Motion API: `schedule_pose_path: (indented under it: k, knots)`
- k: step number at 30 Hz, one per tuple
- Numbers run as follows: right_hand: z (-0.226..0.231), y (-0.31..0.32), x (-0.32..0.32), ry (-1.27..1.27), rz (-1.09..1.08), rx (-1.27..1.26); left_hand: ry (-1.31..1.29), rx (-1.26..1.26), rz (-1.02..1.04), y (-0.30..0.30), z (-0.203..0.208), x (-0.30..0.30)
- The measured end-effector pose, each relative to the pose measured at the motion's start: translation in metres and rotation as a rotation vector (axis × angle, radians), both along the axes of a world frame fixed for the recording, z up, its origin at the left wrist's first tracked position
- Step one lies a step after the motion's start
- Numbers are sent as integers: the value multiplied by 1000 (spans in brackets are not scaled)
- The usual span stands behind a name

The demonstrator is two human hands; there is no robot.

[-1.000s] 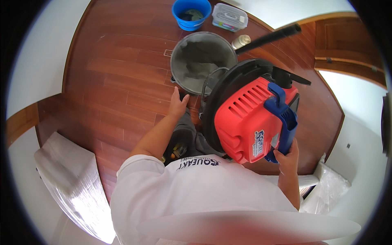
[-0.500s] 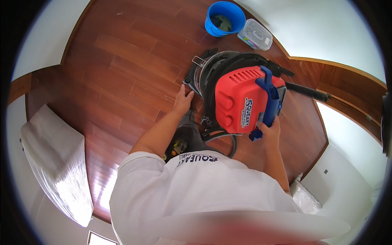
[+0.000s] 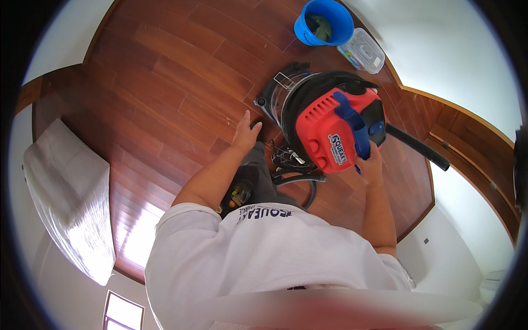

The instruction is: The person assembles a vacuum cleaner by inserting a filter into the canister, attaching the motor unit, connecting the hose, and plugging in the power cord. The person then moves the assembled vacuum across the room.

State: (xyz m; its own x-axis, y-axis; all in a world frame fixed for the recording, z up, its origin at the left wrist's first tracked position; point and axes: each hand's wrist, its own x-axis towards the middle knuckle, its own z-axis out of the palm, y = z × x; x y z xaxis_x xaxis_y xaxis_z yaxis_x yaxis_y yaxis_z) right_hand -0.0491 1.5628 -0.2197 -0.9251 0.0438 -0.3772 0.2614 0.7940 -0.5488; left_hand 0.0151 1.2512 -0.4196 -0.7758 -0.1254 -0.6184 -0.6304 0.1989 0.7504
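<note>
A red and black canister vacuum cleaner [image 3: 316, 137] is in front of me, slightly to the right, with a clear tank [image 3: 282, 99] beneath its red top. My right hand [image 3: 372, 165] is wrapped round the near end of its blue carrying handle [image 3: 355, 129]. To the left of the machine, my left hand [image 3: 246, 133] is held out with fingers stretched and thumb apart, holding nothing. It is nearest to the dark base [image 3: 265, 103] of the vacuum, with a gap between them. A loose bundle of dark cable [image 3: 286, 155] and a grey hose [image 3: 312, 190] lie close to my leg.
A blue bucket [image 3: 345, 21] with a dark cloth inside stands at the far wall beside a lidded clear plastic box [image 3: 363, 50]. A black tube [image 3: 421, 147] sticks out to the vacuum's right. Plastic-wrapped furniture [image 3: 66, 165] stands left on the wooden floor [image 3: 181, 71].
The vacuum has turned and tilted, and its red top looks smaller. Its dark base has shifted away from my left hand, opening a gap. My right hand keeps its hold on the handle.
</note>
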Motion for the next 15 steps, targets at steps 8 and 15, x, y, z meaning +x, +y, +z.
schedule_pose_path:
  k: [8,15]
  knots:
    - [-22,-7,-29,-127,195,147,0,3,-20,10,-17,-6]
    - [-49,1,-27,-194,260,308,3,-50,-16,6,-16,-12]
